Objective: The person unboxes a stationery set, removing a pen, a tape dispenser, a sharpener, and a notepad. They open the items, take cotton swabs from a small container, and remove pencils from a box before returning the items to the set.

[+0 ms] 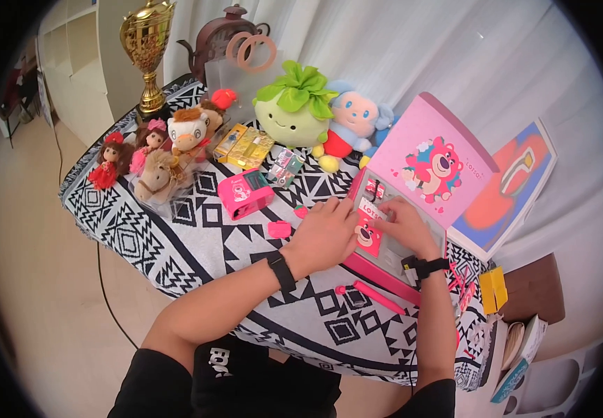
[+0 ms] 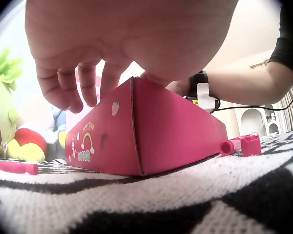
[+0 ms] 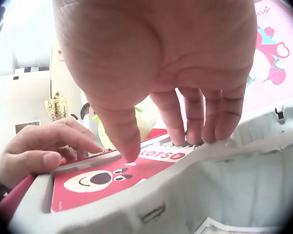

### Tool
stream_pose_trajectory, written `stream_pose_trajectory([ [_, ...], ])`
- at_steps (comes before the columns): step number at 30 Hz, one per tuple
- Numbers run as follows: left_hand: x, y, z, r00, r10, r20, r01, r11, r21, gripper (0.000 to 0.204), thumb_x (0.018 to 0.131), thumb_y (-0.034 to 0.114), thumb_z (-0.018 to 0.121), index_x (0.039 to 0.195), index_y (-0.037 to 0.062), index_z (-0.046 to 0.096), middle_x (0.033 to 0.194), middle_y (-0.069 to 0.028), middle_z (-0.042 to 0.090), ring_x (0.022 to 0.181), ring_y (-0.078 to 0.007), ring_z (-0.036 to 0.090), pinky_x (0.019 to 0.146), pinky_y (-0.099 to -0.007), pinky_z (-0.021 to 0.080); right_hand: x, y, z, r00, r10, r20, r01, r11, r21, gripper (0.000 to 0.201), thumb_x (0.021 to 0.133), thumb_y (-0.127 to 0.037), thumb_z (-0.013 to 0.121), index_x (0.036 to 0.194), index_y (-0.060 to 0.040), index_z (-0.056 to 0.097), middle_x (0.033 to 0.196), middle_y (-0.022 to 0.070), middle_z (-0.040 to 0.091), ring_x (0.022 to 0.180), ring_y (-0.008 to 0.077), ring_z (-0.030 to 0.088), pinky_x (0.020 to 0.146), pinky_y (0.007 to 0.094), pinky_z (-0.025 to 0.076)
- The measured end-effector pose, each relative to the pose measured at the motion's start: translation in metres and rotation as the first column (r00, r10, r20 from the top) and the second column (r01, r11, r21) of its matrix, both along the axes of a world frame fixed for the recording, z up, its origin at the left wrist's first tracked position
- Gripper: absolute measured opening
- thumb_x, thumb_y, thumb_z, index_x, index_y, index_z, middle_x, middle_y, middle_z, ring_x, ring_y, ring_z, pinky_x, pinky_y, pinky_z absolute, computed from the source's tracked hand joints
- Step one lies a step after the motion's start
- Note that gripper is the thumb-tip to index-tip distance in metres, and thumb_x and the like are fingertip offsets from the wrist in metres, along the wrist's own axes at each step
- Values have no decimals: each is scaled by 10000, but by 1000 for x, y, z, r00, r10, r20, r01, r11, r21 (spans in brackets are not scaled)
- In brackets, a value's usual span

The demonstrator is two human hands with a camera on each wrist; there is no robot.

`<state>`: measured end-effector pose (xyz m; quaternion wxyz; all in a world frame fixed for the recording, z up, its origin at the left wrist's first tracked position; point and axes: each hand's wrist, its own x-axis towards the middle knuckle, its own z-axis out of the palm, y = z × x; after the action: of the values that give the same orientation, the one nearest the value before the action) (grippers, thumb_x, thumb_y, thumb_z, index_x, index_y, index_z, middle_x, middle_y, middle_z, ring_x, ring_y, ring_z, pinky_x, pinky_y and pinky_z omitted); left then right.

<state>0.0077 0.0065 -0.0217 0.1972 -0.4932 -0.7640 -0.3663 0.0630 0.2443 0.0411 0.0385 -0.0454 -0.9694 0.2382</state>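
Observation:
A pink gift box [image 1: 393, 275] lies with its lid [image 1: 435, 157] raised, showing a pink bear and "LOTSO". In its grey tray sits a red spiral notebook [image 3: 107, 181] with a bear face on the cover. My right hand [image 1: 407, 226] reaches over the notebook: the thumb points down at the cover, and the fingertips are right at its spiral-bound edge. My left hand [image 1: 326, 233] rests along the box's near left side, fingers extended over the rim. In the left wrist view those fingers [image 2: 68, 90] hang loosely beside the box wall.
Pink pieces [image 1: 280, 229] and a pink pen-like stick [image 1: 379, 297] lie on the patterned cloth. Left of the box stand a pink case [image 1: 244, 195], a yellow box [image 1: 244, 146], plush toys [image 1: 293, 115], dolls [image 1: 110, 164] and a gold trophy [image 1: 149, 56]. A painting [image 1: 507, 188] leans behind the lid.

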Motion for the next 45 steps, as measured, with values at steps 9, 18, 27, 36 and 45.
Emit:
stream_pose_trajectory([
  [9, 2, 0, 3, 997, 71, 5, -70, 992, -105, 409, 881, 275, 708, 1190, 11, 660, 1207, -136, 618, 1107, -298, 604, 917, -433, 504, -21, 1, -8, 999, -18, 31, 15, 997, 70, 490, 787, -426, 855, 987, -4, 705, 998, 167, 625, 921, 312, 631, 828, 402, 513],
  [18, 3, 1, 1, 995, 96, -22, -98, 989, -107, 404, 885, 288, 711, 1175, 13, 649, 1170, -130, 614, 1091, -296, 613, 886, -443, 529, -23, -4, -23, 998, -10, -60, 24, 971, 236, 477, 821, -414, 847, 1010, -12, 671, 1017, 144, 615, 940, 264, 623, 816, 391, 504],
  [27, 2, 2, 0, 995, 104, -12, -105, 989, -101, 446, 871, 316, 731, 1189, 20, 631, 1148, -124, 605, 1079, -290, 617, 866, -429, 541, -26, 6, -14, 996, -85, 21, 87, 990, -115, 374, 834, -322, 859, 918, -38, 630, 856, 39, 598, 785, 150, 555, 718, 304, 464],
  [36, 2, 1, 0, 996, 85, 4, -83, 989, -126, 473, 866, 341, 746, 1197, 24, 626, 1154, -126, 600, 1106, -297, 600, 870, -435, 535, -15, 8, 15, 993, -53, 107, 94, 901, -424, 196, 904, -199, 805, 924, -43, 688, 820, -49, 611, 765, 56, 532, 697, 255, 431],
  [45, 3, -7, 29, 842, -365, 398, 285, 926, 246, 427, 1023, 348, 635, 1276, 4, 610, 1262, -152, 625, 1091, -291, 623, 940, -412, 504, 37, -23, 35, 961, -183, -209, -33, 673, -739, 164, 1007, -176, 712, 1086, -32, 707, 969, -21, 712, 858, 37, 613, 775, 227, 471],
])
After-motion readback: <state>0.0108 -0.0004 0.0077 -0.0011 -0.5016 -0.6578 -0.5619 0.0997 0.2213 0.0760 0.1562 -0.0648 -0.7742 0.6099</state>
